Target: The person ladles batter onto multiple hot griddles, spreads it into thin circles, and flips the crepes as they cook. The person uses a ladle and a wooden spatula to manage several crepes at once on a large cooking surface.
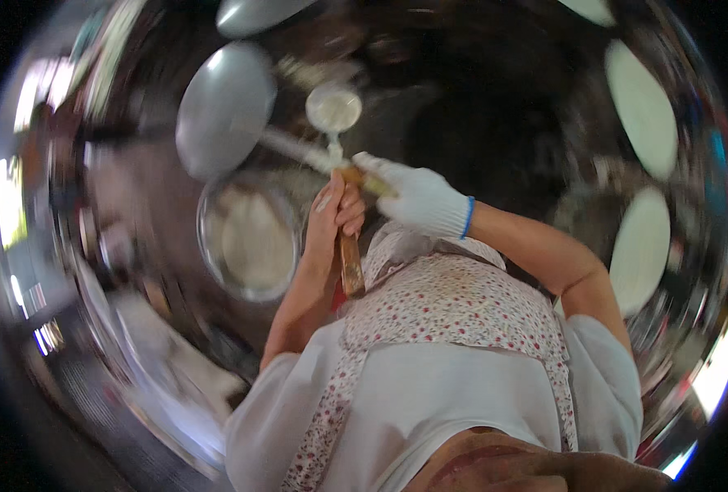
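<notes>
My left hand [337,207] is bare and closed round the wooden handle of a ladle [334,110]. The ladle's round bowl holds a whitish, batter-like substance and points away from me. White smears show on my left fingers. A white glove with a blue cuff covers my right hand [423,197], which is closed on the yellowish-brown grip of a round grey pan [226,111]. The pan's pale handle slants up and left from that grip, crossing the ladle's handle near my left hand. Motion blur softens the details.
Below the pan, at the left, stands a round metal basin [206,238] with whitish contents. Several pale round pieces lie round the dark area, among them a white disc [643,111] and another white disc [641,250] at the right. Pale cloth-like material [167,353] lies lower left.
</notes>
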`<state>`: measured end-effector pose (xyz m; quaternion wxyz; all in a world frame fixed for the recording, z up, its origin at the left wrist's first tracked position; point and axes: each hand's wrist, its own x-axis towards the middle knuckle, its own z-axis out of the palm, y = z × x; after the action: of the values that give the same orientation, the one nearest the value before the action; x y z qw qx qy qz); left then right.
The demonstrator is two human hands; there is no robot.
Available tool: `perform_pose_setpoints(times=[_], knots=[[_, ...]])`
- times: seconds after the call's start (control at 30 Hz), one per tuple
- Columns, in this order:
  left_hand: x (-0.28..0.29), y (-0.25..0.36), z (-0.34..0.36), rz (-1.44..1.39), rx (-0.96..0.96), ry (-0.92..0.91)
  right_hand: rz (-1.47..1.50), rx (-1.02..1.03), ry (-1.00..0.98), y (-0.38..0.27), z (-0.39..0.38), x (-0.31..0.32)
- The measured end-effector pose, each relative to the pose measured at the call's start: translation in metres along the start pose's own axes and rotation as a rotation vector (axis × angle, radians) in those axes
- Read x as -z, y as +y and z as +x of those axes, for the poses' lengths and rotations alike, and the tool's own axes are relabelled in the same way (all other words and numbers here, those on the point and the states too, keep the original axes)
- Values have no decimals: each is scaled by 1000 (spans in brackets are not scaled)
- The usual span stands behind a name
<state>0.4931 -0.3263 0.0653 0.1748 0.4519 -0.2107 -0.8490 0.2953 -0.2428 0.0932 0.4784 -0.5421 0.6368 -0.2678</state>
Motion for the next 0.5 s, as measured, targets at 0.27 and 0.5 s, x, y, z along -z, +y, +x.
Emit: perform_pose_setpoints(times=[0.27, 0.5], knots=[[199, -60, -36, -21, -560, 769, 259, 56, -304, 23, 105, -66], [423, -190, 102, 607, -283, 1373, -271, 131, -633, 38, 232, -152]])
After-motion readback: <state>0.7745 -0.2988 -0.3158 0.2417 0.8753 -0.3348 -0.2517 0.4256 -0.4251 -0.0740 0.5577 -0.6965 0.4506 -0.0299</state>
